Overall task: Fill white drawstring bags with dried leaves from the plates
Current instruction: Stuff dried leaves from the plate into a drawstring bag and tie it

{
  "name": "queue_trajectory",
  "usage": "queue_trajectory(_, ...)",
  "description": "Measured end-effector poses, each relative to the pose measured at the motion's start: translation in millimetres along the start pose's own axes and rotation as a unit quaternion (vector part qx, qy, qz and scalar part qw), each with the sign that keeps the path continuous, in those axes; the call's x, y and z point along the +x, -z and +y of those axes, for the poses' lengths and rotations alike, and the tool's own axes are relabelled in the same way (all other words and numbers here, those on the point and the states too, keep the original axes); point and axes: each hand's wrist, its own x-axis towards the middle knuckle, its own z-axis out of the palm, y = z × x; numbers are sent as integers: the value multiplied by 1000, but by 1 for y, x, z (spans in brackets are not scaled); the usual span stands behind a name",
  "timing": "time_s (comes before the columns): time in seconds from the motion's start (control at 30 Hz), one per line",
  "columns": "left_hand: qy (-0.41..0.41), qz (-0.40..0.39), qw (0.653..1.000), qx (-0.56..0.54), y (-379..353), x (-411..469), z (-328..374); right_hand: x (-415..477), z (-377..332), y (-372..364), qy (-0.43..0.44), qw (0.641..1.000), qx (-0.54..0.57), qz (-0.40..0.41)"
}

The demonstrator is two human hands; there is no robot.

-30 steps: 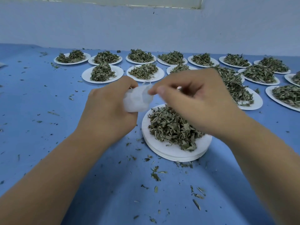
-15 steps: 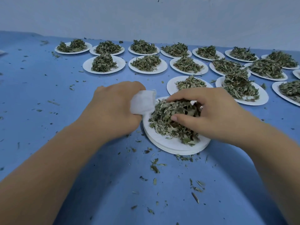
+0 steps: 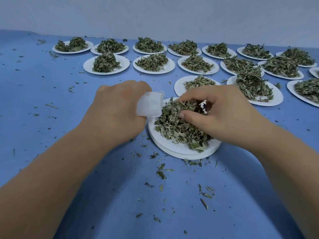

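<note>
On table (image 3: 51, 100); 17 leaf piles (image 3: 106, 63); left hand (image 3: 117, 111): 1 bag (image 3: 149, 104); right hand (image 3: 224, 114): leaves (image 3: 176, 128)

Bare forearms (image 3: 51, 169) are running to the frame edge, the left hand (image 3: 117, 114) and right hand (image 3: 224, 118) showing bare too, right thumbnail (image 3: 181, 115) looking short and plain.

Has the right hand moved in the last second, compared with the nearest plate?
Yes. The right hand came down from the white bag onto the leaf pile on the nearest plate, and grips leaves.
</note>
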Motion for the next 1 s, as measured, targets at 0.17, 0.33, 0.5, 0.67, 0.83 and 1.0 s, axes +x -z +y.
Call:
queue_trajectory(0.17,1,11,999,-30,2,-2,7,1,-6,7,1,993,72,97)
queue_trajectory(0.33,-11,40,998,-50,0,-3,7,0,-18,2,8,994,80,75)
queue_trajectory(0.5,-14,43,999,-24,-4,-1,3,0,-21,1,10,989,101,107)
queue_trajectory(0.67,-7,61,991,-115,-5,0,-2,2,-20,8,-1,973,199,118)
queue_trajectory(0.83,-31,62,986,-151,-6,-1,2,2,-22,2,5,971,227,79)
queue_trajectory(1.0,-56,62,984,-159,-9,-3,7,1,-27,-4,-6,984,168,52)
